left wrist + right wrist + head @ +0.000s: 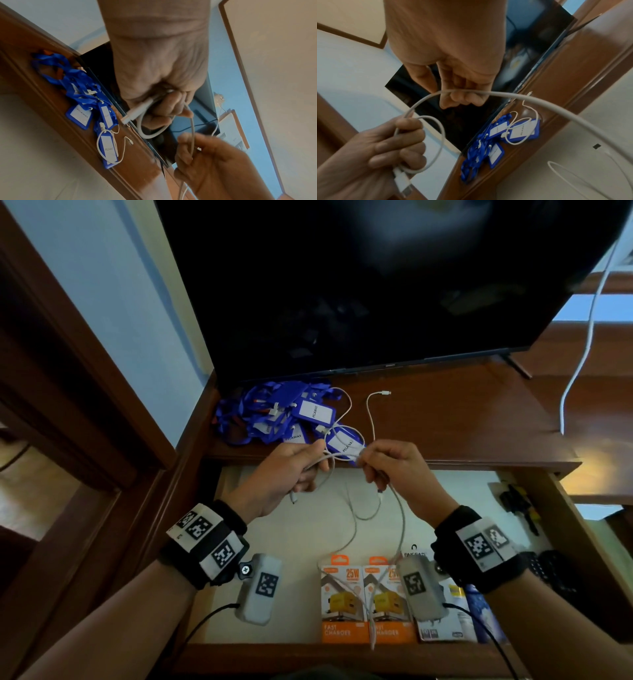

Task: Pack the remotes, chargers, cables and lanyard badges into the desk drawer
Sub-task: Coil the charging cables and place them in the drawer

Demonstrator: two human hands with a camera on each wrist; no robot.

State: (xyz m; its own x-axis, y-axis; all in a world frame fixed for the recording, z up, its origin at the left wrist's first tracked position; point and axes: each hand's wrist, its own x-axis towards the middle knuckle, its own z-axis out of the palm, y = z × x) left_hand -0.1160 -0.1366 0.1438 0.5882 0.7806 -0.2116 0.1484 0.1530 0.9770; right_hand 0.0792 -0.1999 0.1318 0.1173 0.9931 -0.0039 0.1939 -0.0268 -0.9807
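Observation:
Both hands hold one white cable (403,518) above the open drawer (274,542). My left hand (313,460) grips a small coiled loop and the plug end (135,112) in a curled fist. My right hand (368,462) pinches the cable's free length (505,94), which hangs down into the drawer. Blue lanyard badges (274,416) lie heaped on the desk top beyond the hands. A thin white cable (371,412) lies loose beside and over them. Orange charger boxes (344,601) stand at the drawer's near edge.
A black TV screen (376,285) stands on the desk just behind the badges. Dark remotes (551,570) and small black items (517,501) lie at the drawer's right side. A white cord (582,354) hangs at the far right. A wooden frame (85,371) borders the left.

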